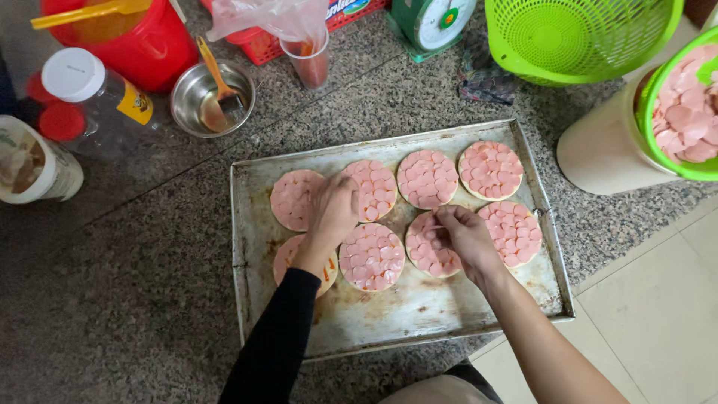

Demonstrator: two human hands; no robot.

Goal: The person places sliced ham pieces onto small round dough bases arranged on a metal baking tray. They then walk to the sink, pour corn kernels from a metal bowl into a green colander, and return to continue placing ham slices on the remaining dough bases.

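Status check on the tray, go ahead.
Left hand and right hand placing slices on small round sausage-topped bases. Battered metal baking tray holds eight. Nothing blocking.

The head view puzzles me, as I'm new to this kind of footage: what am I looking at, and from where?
A camera worn on a person's head looks down at their own two bare hands. On the speckled stone counter lies a metal baking tray with eight small round bases covered in pink sausage slices. The left hand, in a black sleeve, rests on the bases at the tray's left. The right hand touches the slices on one base. A green basket of slices stands at right.
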